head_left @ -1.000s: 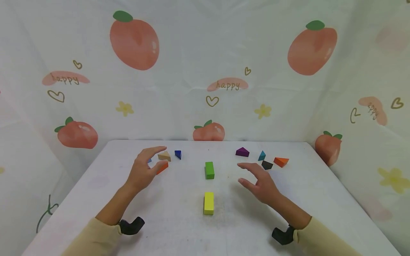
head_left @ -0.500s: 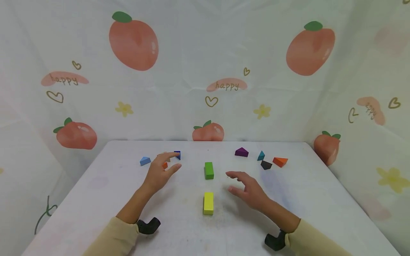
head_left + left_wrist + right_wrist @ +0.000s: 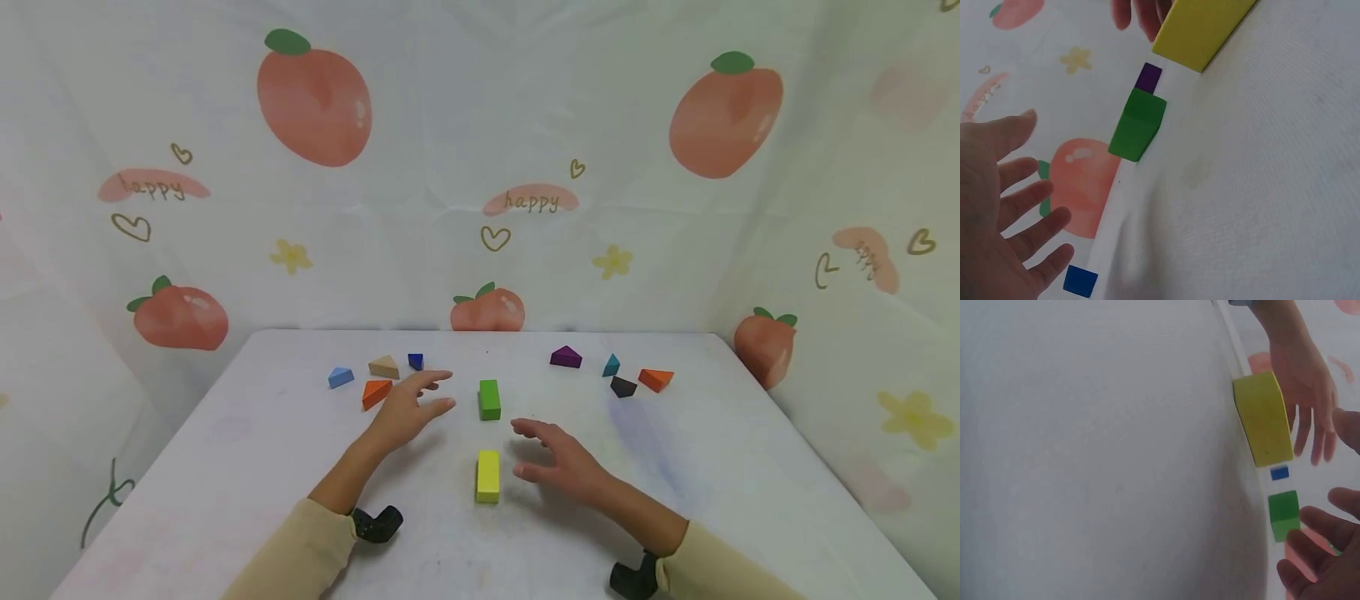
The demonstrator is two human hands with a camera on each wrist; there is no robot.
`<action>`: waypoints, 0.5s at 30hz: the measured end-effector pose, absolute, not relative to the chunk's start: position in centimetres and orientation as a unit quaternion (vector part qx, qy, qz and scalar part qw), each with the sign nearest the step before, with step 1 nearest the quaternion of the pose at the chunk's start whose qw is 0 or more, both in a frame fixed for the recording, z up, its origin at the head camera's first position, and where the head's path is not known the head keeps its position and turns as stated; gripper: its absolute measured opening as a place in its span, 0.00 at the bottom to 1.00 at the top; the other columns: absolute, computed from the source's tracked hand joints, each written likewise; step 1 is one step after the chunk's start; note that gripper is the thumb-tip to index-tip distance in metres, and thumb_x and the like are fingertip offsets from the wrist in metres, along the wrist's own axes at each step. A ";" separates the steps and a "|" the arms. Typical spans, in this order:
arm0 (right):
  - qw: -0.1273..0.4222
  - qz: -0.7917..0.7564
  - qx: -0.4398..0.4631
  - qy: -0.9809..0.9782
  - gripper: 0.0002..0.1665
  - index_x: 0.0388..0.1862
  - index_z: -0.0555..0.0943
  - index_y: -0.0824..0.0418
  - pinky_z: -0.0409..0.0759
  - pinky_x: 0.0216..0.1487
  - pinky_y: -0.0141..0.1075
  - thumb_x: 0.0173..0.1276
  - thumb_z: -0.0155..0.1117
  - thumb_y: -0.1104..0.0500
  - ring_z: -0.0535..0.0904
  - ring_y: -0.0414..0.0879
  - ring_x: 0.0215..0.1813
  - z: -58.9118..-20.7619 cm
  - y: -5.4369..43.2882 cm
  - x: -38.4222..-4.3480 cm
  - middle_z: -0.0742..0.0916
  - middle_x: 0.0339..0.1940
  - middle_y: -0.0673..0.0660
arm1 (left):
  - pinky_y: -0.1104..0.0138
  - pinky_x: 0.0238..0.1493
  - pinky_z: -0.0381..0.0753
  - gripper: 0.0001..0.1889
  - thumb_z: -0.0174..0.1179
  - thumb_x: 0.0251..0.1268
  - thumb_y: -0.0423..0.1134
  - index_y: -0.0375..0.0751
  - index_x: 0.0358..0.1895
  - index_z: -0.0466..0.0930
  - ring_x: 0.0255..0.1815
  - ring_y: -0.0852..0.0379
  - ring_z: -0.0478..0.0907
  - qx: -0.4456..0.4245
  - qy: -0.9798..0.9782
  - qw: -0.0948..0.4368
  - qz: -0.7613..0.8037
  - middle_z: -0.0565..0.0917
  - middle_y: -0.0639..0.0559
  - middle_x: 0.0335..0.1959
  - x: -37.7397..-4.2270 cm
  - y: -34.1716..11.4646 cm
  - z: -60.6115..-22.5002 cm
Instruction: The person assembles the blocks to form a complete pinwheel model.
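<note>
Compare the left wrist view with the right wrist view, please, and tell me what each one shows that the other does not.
Only the left wrist view: purple triangular block and yellow printed flower.

Only the right wrist view: bare left forearm, plus a cut-off grey object beside it.

Both: yellow rectangular block, green rectangular block, blue triangular block, white tabletop, peach-printed white cloth backdrop, left hand and right hand.

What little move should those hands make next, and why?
Perhaps move the open, empty left hand rightward to the green rectangular block: in the head view, its thumb and fingers point toward that side, and nothing stands between.
</note>
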State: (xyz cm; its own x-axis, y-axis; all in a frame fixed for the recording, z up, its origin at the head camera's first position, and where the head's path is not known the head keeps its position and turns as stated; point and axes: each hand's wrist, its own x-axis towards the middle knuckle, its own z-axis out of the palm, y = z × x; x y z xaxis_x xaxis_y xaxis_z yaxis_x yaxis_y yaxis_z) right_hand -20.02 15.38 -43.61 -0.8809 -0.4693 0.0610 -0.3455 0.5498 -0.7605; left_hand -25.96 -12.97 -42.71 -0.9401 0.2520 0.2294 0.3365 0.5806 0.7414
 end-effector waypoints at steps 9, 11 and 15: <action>0.112 -0.396 -0.234 0.881 0.43 0.73 0.66 0.55 0.69 0.64 0.55 0.62 0.70 0.45 0.68 0.52 0.66 -43.9 14.2 -19.7 0.75 0.66 0.52 | 0.49 0.57 0.75 0.27 0.64 0.65 0.47 0.47 0.67 0.73 0.61 0.49 0.74 -0.164 -0.904 0.000 -0.394 0.75 0.51 0.63 -27.0 -11.3 -43.3; 0.113 -0.388 -0.234 0.884 0.44 0.73 0.66 0.55 0.69 0.64 0.54 0.61 0.71 0.43 0.68 0.51 0.66 -44.0 14.0 -19.7 0.75 0.66 0.51 | 0.50 0.58 0.75 0.28 0.64 0.65 0.48 0.48 0.67 0.73 0.62 0.50 0.73 -0.164 -0.908 -0.006 -0.386 0.75 0.52 0.64 -27.4 -11.1 -43.5; 0.113 -0.367 -0.234 0.893 0.47 0.72 0.67 0.54 0.70 0.63 0.52 0.58 0.71 0.38 0.68 0.50 0.65 -44.1 13.5 -19.6 0.76 0.65 0.50 | 0.50 0.60 0.73 0.29 0.64 0.64 0.49 0.48 0.67 0.73 0.62 0.50 0.73 -0.172 -0.911 -0.009 -0.376 0.75 0.51 0.64 -27.9 -10.7 -43.8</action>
State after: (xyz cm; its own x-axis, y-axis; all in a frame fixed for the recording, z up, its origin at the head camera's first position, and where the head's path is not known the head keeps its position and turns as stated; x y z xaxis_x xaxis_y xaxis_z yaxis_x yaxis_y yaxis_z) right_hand -19.59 13.49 -44.09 -0.8651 -0.5007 -0.0295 -0.3357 0.6216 -0.7078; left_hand -27.95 -10.73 -43.82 -0.9407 0.3203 0.1120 0.3061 0.6583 0.6878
